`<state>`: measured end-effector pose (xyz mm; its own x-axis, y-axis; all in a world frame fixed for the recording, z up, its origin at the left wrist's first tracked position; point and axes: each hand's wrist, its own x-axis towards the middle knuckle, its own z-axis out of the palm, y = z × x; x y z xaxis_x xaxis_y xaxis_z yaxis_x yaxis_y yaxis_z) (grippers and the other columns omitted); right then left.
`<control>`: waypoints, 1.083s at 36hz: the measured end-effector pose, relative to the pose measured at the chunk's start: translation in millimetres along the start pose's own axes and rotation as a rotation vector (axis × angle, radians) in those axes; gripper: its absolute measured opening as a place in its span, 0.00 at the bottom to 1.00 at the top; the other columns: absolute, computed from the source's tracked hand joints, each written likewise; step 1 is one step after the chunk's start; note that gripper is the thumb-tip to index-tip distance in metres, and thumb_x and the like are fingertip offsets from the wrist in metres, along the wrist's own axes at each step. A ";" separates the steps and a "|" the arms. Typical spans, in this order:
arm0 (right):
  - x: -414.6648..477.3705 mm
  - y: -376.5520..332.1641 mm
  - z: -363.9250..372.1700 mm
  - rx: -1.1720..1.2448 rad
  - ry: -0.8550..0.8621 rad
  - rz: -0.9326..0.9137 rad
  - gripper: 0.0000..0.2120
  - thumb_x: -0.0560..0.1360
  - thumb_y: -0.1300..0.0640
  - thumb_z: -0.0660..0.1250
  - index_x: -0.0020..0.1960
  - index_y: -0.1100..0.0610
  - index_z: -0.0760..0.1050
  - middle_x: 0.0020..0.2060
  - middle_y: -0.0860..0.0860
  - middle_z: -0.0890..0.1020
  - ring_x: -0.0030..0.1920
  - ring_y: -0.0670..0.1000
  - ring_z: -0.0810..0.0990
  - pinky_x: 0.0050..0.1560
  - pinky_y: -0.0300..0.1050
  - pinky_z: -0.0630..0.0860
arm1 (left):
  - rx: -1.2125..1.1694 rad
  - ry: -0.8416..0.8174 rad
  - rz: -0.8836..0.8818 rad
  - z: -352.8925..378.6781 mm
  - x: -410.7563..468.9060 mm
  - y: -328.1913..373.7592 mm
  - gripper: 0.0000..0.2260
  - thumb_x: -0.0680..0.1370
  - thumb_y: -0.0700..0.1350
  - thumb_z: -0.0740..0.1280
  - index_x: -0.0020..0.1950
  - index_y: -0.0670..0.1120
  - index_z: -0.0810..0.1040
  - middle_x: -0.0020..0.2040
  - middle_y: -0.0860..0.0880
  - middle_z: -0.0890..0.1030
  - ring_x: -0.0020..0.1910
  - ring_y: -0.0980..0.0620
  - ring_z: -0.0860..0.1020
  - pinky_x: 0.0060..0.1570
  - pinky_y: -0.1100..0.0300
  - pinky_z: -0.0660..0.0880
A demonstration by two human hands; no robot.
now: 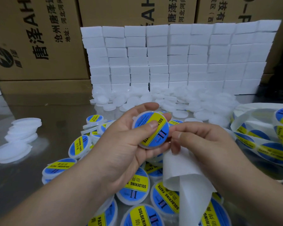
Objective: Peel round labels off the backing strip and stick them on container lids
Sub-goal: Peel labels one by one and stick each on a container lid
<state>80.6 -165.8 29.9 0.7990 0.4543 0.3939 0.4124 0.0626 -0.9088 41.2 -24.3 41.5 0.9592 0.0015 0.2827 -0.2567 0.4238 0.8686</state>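
The left hand (121, 144) grasps one container lid (151, 129) by its rim, fingers curled behind it and the thumb (149, 126) pressed flat on the round label (155, 132) that now covers the lid's face. The lid sits above the tabletop (31, 173), over the pile of labelled lids (136, 185).

The right hand (204, 144) is closed on the end of the backing strip (186, 180), pinching it just beside the lid's lower right edge. The bare strip hangs down from that hand and curls over the finished pile. The loaded part of the strip (268, 149), with labels on it, loops away to the right.

Handling notes, as judgement:
- Lid: thin translucent plastic, light and probably slightly flexible. Support it from behind across the whole disc while pressing; hold by the rim so the fingers stay off the adhesive area.
- Label: thin, glossy, limp film. It likely creases or sticks to itself if lifted by the middle. Take it at one edge only, and smooth from the centre outward with the thumb.
- Backing strip: slick, soft paper with no stiffness. Grip it close to the next label, and bend it sharply so the label edge lifts free.

Unlabelled lids (20, 136) lie stacked to the left, and more lids (170, 101) are heaped in front of the white foam blocks (178, 57).
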 end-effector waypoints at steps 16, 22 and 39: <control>0.1 0.0 -0.2 -0.053 0.007 0.012 0.12 0.66 0.50 0.63 0.34 0.57 0.79 0.26 0.47 0.78 0.33 0.43 0.75 0.40 0.38 0.72 | 0.022 0.003 0.017 0.4 -0.8 -1.2 0.10 0.63 0.41 0.67 0.39 0.53 0.83 0.48 0.45 0.84 0.42 0.46 0.83 0.35 0.57 0.79; -0.5 -0.6 -0.4 -0.091 0.027 0.030 0.12 0.65 0.49 0.63 0.32 0.56 0.78 0.25 0.46 0.77 0.30 0.41 0.73 0.35 0.34 0.69 | 0.031 0.019 0.047 0.2 -0.3 -0.5 0.10 0.63 0.40 0.66 0.38 0.53 0.83 0.47 0.46 0.84 0.41 0.47 0.84 0.34 0.58 0.79; -1.8 -3.6 0.0 -0.102 0.027 0.027 0.13 0.66 0.48 0.63 0.26 0.52 0.77 0.26 0.47 0.78 0.30 0.41 0.73 0.34 0.32 0.69 | 0.083 0.023 0.069 0.4 -1.1 -1.2 0.11 0.63 0.40 0.66 0.37 0.54 0.83 0.47 0.47 0.84 0.41 0.47 0.83 0.36 0.57 0.79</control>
<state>77.6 -166.9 32.5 0.8213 0.4307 0.3743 0.4320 -0.0409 -0.9009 40.4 -25.2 40.3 0.9411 0.0491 0.3345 -0.3302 0.3455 0.8784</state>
